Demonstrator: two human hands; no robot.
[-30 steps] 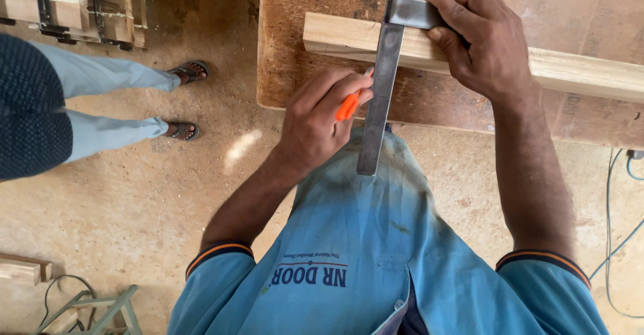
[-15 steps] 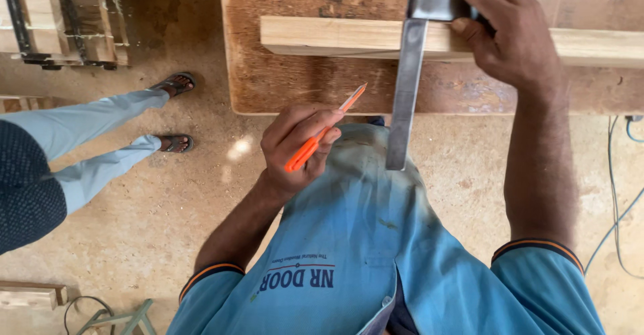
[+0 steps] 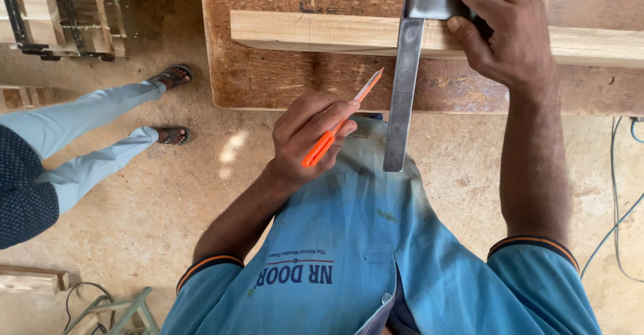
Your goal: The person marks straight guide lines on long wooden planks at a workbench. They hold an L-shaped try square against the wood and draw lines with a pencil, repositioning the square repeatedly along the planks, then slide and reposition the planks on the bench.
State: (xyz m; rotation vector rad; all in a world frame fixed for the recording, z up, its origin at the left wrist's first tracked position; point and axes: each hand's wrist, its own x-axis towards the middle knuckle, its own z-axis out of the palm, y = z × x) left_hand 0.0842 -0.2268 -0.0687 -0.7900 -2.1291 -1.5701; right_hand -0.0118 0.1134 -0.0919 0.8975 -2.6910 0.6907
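— Sandy, dusty floor (image 3: 168,194) runs under everything, and a worn brown workbench (image 3: 282,73) fills the top of the view. What lies on it?

— 1 pale wooden batten (image 3: 322,32) lies lengthwise along the bench, reaching off to the right edge of the view.

— And the hands?

— The right hand (image 3: 506,36) is closed over the stock of a metal try square (image 3: 402,87), pressing it onto the batten. The steel blade crosses the batten's near face and hangs out past the bench edge, over the person's blue shirt (image 3: 349,241).

— The other one?

— The left hand (image 3: 308,137) holds an orange pencil (image 3: 339,124), fingers wrapped firmly round its lower end. The pencil tilts up and to the right, its tip in the air just left of the blade, over the bench edge and clear of the batten. Hand and pencil sit below the bench, near the chest.

— Anyone else about?

— At the left, another person's legs in light trousers (image 3: 87,127) with 2 sandalled feet (image 3: 171,77) stand well apart from the bench. Stacked timber frames (image 3: 60,13) sit in the top left corner, a cable (image 3: 620,194) trails down the right side, and a wood offcut (image 3: 30,280) lies at the bottom left.
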